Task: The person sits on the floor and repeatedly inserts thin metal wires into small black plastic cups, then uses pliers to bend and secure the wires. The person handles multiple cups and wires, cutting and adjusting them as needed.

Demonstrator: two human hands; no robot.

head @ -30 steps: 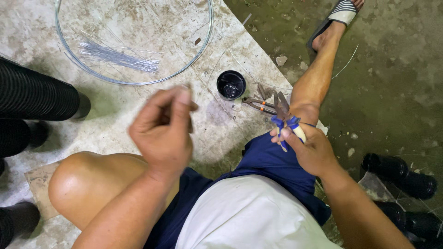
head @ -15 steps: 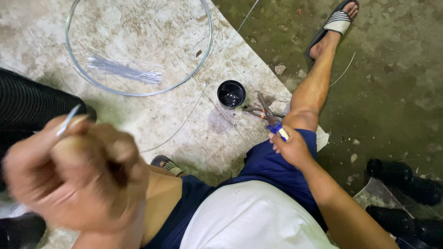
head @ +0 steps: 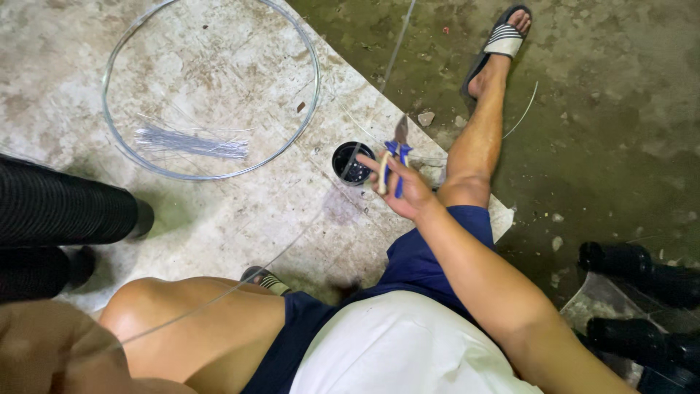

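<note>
I judge the thin wire point(head: 292, 244) light and springy; right hand point(head: 405, 191) pinches pliers point(head: 397, 149); left hand point(head: 51, 350), at 7 o'clock, blurred, grip indeterminate.

The pliers point(head: 397, 149) in the right hand point(head: 405, 191) have dull grey metal jaws and glossy blue plastic grips. The wire point(head: 219, 292) running toward the left hand point(head: 51, 350) is thin, bright metal — so is the coiled hoop point(head: 315, 87). The floor slab point(head: 240, 211) is rough, mottled concrete — matt. The small cup point(head: 353, 162) looks black plastic; the corrugated tubes point(head: 58, 211) matt black, ribbed.
</note>
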